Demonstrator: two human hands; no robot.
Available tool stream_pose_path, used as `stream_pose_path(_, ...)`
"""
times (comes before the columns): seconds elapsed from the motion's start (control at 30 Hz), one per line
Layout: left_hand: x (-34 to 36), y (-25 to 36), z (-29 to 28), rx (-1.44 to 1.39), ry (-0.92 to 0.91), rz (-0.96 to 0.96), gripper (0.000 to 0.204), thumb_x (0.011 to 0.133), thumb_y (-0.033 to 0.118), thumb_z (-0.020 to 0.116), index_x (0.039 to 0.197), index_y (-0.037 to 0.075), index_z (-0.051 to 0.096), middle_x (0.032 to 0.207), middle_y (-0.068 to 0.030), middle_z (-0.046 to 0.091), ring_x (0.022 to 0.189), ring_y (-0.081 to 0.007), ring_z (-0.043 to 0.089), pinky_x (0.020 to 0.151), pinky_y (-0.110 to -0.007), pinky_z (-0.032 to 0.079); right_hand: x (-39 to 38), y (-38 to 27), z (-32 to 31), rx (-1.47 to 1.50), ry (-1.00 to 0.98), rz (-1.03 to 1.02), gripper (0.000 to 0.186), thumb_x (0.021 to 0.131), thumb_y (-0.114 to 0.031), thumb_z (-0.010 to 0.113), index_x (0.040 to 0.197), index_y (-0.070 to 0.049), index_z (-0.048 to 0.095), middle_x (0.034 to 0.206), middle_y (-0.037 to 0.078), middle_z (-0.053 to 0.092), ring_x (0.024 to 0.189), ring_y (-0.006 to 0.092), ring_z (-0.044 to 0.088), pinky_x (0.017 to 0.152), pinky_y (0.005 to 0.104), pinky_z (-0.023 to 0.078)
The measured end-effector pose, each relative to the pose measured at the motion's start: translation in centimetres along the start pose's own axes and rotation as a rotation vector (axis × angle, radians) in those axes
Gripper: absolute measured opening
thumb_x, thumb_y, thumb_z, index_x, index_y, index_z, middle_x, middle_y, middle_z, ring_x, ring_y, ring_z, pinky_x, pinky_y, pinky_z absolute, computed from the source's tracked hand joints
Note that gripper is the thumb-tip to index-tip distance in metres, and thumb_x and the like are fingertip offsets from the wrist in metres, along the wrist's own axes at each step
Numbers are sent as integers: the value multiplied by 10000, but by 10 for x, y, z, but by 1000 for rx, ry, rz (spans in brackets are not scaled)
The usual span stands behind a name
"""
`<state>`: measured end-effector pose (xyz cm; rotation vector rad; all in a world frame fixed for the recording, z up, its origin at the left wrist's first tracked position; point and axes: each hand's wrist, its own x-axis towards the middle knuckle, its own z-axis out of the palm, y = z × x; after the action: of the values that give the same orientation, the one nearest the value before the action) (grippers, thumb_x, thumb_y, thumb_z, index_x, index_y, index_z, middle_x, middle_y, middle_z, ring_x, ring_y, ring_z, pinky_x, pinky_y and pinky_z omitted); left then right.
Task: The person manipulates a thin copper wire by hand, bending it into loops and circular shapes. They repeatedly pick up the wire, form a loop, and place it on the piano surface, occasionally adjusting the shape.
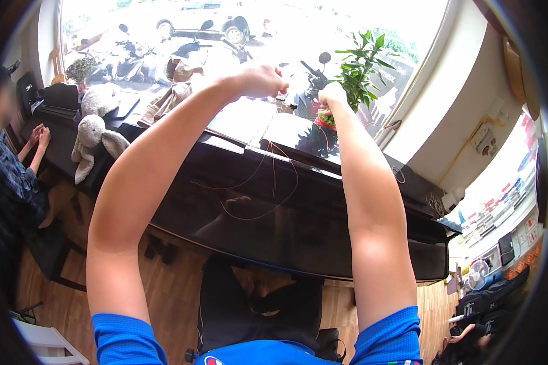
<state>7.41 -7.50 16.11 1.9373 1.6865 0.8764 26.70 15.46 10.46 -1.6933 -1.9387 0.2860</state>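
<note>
My left hand [262, 81] is raised before the window, its fingers curled round a small red object [283, 90] too small to name. Just below it is a small dark, patterned item [285, 104]. My right hand [333, 97] has its fingers bent beside a leafy plant [362, 73], holding something I cannot make out. Beneath both hands lie white open pages [237, 121] on a glossy black piano-like body [286, 231]. Thin brownish wires or cords [268, 182] hang in loops over its front edge; where they start is unclear.
At left, a seated person [6, 170] has hands together at a dark surface, near a plush grey rabbit [94, 137] and crumpled beige cloth [170, 91]. A white chair [42, 340] stands lower left. At right are a fan [478, 274] and more people [469, 337].
</note>
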Motion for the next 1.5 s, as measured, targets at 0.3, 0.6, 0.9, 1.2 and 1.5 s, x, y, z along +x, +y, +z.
stream_pose_path(0.3,8,-25,7,217,89,105,293,994,287,598,993,9,692,714,-54,642,643,-115,582,625,-300,474,26,11,-36,-525,75,76,195,767,-7,644,938,8,737,842,166,740,749,260,733,692,393,594)
stream_pose_path(0.6,20,-31,7,221,163,216,271,1004,255,584,1001,13,706,771,-69,663,685,-122,600,648,-304,482,14,6,-87,-216,56,148,285,764,-47,686,1042,-3,736,1012,150,745,1015,274,712,890,423,560)
stream_pose_path(0.9,9,-17,5,175,221,280,274,1012,272,578,1009,26,697,653,-15,570,594,-89,497,591,-292,406,-5,29,-124,-254,-39,183,156,916,-87,600,951,16,711,854,127,748,689,213,741,668,363,590)
stream_pose_path(1.2,-6,7,13,191,253,320,284,1023,269,572,1012,14,696,641,-23,592,578,-97,528,606,-287,430,-19,77,-190,-3,-128,20,289,994,-251,592,1216,-80,665,1032,110,733,778,201,740,658,332,616)
stream_pose_path(1.5,6,29,1,259,390,417,296,1018,287,576,1037,17,695,649,-16,605,566,-65,543,583,-254,460,-24,95,-132,226,1,-57,247,1013,-210,550,1134,-35,674,883,119,738,634,175,723,555,287,599)
